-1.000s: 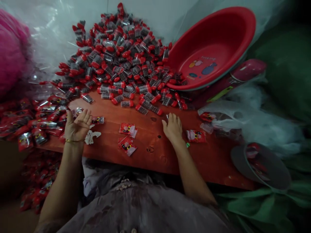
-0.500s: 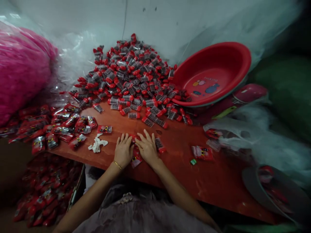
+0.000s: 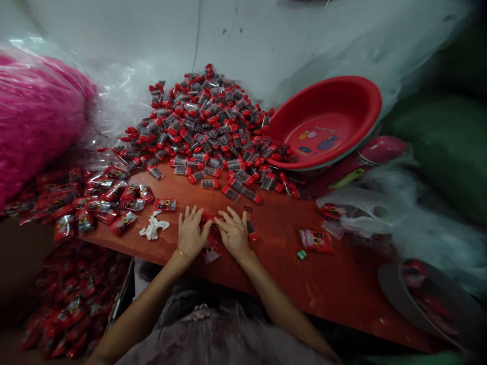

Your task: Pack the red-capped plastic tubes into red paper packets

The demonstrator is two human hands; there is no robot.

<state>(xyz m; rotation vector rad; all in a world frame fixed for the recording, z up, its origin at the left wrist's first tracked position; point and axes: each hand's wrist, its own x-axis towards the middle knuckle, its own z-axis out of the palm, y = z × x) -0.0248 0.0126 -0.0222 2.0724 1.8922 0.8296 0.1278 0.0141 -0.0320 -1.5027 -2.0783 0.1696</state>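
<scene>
A red printed packet (image 3: 211, 250) lies flat on the table between my hands, partly hidden by them. To its left, my left hand (image 3: 190, 233) has its fingers spread and the thumb held toward the packet. On the other side, my right hand (image 3: 233, 234) also has its fingers apart, thumb and fingertips over the packet's edge; I cannot tell whether they touch it. A clear tube with a red cap (image 3: 251, 229) lies just beyond my right hand, partly covered by it. Left of my left hand are a crumpled white thing (image 3: 153, 226) and another red packet (image 3: 165, 204).
A large heap of red-capped tubes (image 3: 209, 126) stands against the wall. Beside it leans a red basin (image 3: 327, 121). Filled red packets (image 3: 102, 197) pile at the left, with more in a container below (image 3: 76, 299). A packet (image 3: 315, 240) and a green piece (image 3: 301, 254) lie right.
My hands have drawn slightly apart, and the left thumb and fingers have spread wider. The packet between them stays on the table. The whole view has shifted slightly.
</scene>
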